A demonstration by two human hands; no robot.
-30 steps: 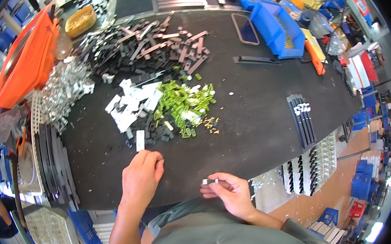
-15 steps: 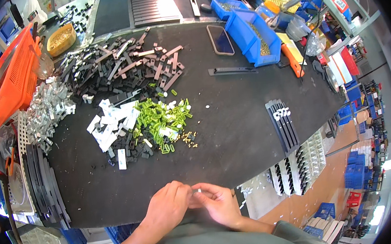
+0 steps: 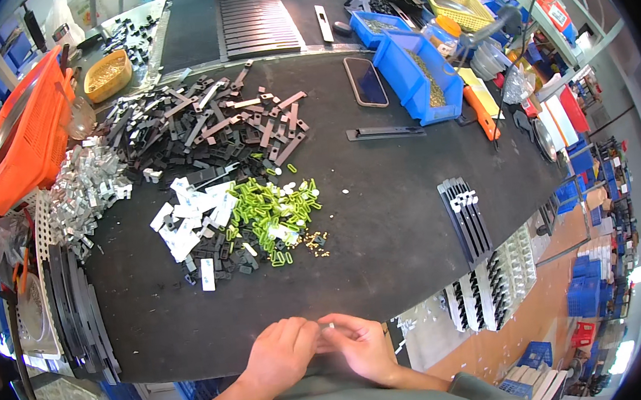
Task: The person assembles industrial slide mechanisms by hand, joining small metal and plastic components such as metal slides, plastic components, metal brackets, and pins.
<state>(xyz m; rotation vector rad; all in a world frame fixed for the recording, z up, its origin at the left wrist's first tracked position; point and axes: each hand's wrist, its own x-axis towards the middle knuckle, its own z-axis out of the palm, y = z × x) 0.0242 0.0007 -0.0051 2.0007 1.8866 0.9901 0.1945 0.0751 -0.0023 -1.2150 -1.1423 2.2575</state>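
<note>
At the near edge of the dark table my left hand (image 3: 280,352) and my right hand (image 3: 365,351) meet, fingertips nearly touching. Both are closed in a pinch. A tiny whitish bit shows at the right fingertips, but the fingers hide most of whatever is held. Beyond the hands lies a heap of green oval rings (image 3: 274,209), with small brass-coloured pieces (image 3: 315,241) beside it. White flat pieces (image 3: 198,209) adjoin the green heap on its left, with small black blocks (image 3: 221,256) just nearer. One white strip (image 3: 208,275) lies slightly apart, toward me.
Black and brown bars (image 3: 203,122) are piled at the back left, beside silvery metal pieces (image 3: 88,185) and an orange basket (image 3: 25,141). On the right lie slotted black strips (image 3: 465,220). Behind them are a phone (image 3: 367,82), a blue bin (image 3: 410,85) and an orange-handled tool (image 3: 479,111).
The whole scene sits slightly lower in the picture. My hands stay together at the table edge, with the fingers shifted slightly. Part of another person's arm now shows at the top edge.
</note>
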